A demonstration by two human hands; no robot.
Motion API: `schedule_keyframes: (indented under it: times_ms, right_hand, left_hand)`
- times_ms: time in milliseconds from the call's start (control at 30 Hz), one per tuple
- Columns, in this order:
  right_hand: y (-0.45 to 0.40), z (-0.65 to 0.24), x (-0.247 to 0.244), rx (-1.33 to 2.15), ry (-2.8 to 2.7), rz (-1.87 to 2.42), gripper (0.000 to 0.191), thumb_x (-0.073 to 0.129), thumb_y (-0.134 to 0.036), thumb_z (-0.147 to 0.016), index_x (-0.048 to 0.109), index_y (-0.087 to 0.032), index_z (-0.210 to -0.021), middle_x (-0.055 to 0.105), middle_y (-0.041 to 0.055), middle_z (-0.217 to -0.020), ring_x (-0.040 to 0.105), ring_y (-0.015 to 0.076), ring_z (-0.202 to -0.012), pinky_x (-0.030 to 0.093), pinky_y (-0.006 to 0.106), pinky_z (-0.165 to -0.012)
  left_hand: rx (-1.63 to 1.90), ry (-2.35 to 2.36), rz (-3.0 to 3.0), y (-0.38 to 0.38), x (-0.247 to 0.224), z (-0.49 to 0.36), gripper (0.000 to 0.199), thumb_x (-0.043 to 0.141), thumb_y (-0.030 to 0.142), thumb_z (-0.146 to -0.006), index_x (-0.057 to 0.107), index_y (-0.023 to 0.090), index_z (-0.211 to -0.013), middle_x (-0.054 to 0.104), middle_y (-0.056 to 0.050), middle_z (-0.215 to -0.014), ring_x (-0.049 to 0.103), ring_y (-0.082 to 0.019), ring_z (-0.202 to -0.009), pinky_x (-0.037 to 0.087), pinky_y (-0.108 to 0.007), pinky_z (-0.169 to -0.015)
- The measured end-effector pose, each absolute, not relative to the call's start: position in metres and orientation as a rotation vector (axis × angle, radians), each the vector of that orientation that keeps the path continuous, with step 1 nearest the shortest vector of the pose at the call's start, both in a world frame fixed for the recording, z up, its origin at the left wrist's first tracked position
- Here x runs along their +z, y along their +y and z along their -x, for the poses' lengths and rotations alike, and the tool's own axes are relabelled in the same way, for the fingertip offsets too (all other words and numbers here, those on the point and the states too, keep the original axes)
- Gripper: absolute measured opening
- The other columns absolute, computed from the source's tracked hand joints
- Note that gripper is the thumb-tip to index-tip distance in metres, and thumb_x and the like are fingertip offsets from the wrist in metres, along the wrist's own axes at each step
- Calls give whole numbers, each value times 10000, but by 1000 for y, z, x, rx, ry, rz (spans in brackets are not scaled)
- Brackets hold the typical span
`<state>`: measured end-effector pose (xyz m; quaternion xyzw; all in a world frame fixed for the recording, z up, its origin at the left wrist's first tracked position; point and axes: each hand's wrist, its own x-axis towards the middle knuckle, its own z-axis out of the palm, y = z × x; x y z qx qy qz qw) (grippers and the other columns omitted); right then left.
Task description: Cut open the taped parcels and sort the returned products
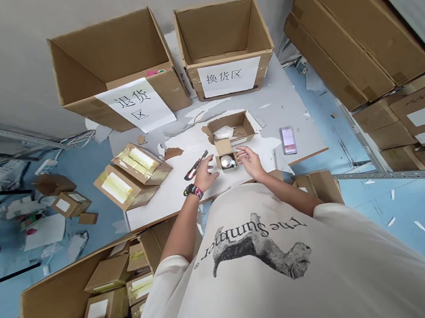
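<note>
A small open carton (220, 148) stands near the table's front edge, with a round silvery object (228, 162) inside it. My left hand (206, 174) is just left of the carton, its fingers apart and holding nothing. At the carton's right side is my right hand (249, 161), fingers spread and curved, the fingertips close to the wall; whether they touch it I cannot tell. A utility knife (196, 165) lies beside my left hand. Behind the small carton sits a larger open box (243, 125) with white wrapping (224, 132) in it.
Two big labelled boxes (179, 91) (269, 68) stand at the back of the table. Taped parcels (119, 188) are at the left, a phone (288, 140) at the right. A large box of parcels (45, 309) is below left; loaded shelving (387, 172) stands right.
</note>
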<state>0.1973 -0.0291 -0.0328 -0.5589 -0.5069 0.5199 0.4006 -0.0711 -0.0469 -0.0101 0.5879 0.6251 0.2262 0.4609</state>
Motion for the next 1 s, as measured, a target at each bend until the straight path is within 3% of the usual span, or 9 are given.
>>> schedule_keyframes:
  times_ms: [100,267,433,567,800,1000]
  right_hand:
    - [-27,-198,-37,1282,-1454,1451,647,632,-353,-891,708,-234,-1523,771,132,-1371,747,227,-968,675,371,-830]
    - [-20,-197,-34,1278,-1603,1472,792,608,-242,-833,694,-223,-1620,725,164,-1549,749,240,-1009,679,389,-850]
    - [-21,-200,-20,1267,-1606,1458,737,592,-238,-887,723,-265,-1611,717,139,-1566,758,222,-994,682,387,-872]
    - [-28,-202,-14,1263,-1597,1451,726,565,-207,-866,753,-272,-1563,701,131,-1598,780,229,-1063,690,410,-927]
    - [-41,-203,-17,1257,-1747,1562,911,675,-145,-763,625,-294,-1660,728,119,-1541,759,252,-1129,690,401,-943]
    - [-37,-187,-17,1210,-1773,1592,694,773,-203,-744,675,-272,-1428,802,59,-1306,742,241,-1014,638,378,-911]
  left_hand:
    - [511,1491,-1550,-41,-12,58,927,843,215,-808,562,252,-1691,632,-182,-1694,758,-316,-1320,685,-431,-965]
    - [510,1450,-1707,-31,-14,40,905,925,216,-786,576,198,-1621,739,-169,-1550,710,-365,-1442,604,-527,-1197]
    - [639,1391,-1728,-36,-14,44,972,911,301,-889,415,229,-1722,654,-185,-1670,697,-322,-1472,584,-464,-1201]
    - [565,1373,-1710,-35,-10,51,866,885,323,-911,462,267,-1665,700,-146,-1614,743,-304,-1375,600,-449,-1145]
    - [522,1416,-1673,-30,-16,43,884,933,296,-840,515,284,-1619,750,-129,-1558,765,-320,-1361,621,-462,-1127]
    - [445,1388,-1764,-28,-22,39,647,878,220,-834,682,275,-1448,824,-97,-1418,800,-325,-1303,647,-445,-1105]
